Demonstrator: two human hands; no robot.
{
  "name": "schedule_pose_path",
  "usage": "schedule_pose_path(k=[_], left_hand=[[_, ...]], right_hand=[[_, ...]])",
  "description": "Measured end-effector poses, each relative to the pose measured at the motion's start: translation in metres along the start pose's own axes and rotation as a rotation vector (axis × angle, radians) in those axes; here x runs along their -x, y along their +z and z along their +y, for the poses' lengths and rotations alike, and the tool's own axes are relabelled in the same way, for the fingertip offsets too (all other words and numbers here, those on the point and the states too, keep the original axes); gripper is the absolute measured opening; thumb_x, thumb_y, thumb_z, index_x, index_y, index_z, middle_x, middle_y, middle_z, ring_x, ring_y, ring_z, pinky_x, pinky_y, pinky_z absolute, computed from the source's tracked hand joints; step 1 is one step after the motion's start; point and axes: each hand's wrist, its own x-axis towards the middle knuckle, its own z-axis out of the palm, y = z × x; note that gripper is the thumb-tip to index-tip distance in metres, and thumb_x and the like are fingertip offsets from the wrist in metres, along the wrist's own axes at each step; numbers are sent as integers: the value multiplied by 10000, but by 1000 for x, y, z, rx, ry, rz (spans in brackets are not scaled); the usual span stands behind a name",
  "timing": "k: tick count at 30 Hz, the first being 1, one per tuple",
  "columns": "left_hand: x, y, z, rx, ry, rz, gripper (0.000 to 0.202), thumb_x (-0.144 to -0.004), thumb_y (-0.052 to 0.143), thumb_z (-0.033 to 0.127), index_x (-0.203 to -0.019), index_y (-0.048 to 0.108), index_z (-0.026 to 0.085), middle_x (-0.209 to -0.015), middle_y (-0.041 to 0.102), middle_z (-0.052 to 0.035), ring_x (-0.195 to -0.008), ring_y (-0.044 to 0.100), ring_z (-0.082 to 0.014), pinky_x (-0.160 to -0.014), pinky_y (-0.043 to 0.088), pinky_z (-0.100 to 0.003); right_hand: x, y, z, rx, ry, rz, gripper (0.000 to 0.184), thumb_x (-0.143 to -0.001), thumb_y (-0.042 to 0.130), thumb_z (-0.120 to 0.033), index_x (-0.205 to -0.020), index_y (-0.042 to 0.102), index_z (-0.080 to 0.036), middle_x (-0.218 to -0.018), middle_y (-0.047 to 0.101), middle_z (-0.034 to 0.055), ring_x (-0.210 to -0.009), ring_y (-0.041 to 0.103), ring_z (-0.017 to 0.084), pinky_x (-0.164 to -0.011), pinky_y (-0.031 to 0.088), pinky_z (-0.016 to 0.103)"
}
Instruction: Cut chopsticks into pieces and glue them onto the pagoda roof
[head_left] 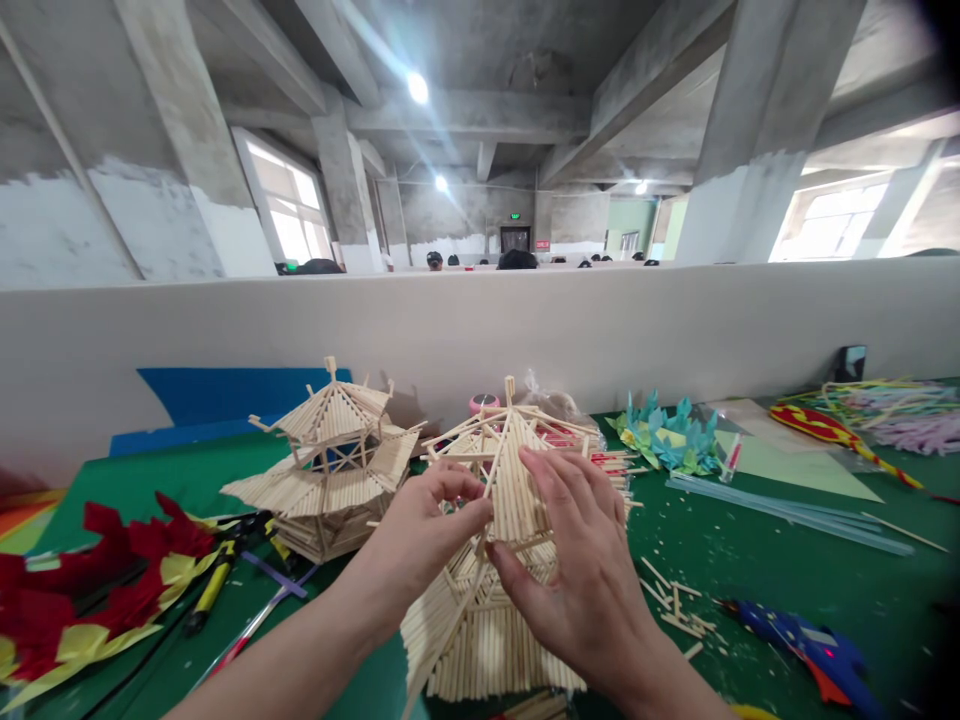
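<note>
A pagoda model made of thin wooden sticks (480,650) stands in front of me, with a pointed upper roof (515,475) and a wider tier below. At the left side of that roof, my left hand (442,515) pinches a thin wooden stick between thumb and forefinger. My right hand (577,545) lies spread against the roof's right side. Its forefinger touches the slats and its thumb is by the lower eave. The right palm and fingers hide part of the roof. A second stick pagoda (330,480) stands just to the left.
A blue glue gun (806,635) lies at the right near cut stick pieces (679,605). Clear glue sticks (787,512) and a turquoise paper piece (671,435) are farther back. Red and yellow crepe paper (97,580) lies left. A white partition (480,325) closes off the green table.
</note>
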Motion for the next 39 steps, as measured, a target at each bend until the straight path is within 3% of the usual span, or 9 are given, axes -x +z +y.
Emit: schedule_pose_path(k=[17,39], left_hand=[[-1,-1,-4,49,9,-17,148,-712,539,310,-696,599,176,-867,591,-46,-871,526,-211,-784,369,-328],[-3,-1,-3,112,-9,-51,117,-698,570,283,-692,583,167,-817,572,-25,-919,517,-214,-784,371,-323]], right_hand=[[-7,-4,-5,-173,-30,-54,657,-716,549,-199,-1309,267,-184,-1088,606,-18,-1104,369,231,-926,249,413],[-9,-5,-5,-189,-37,-98,628,-758,515,-210,-1326,249,-175,-1125,581,-17,-1109,353,214,-951,217,387]])
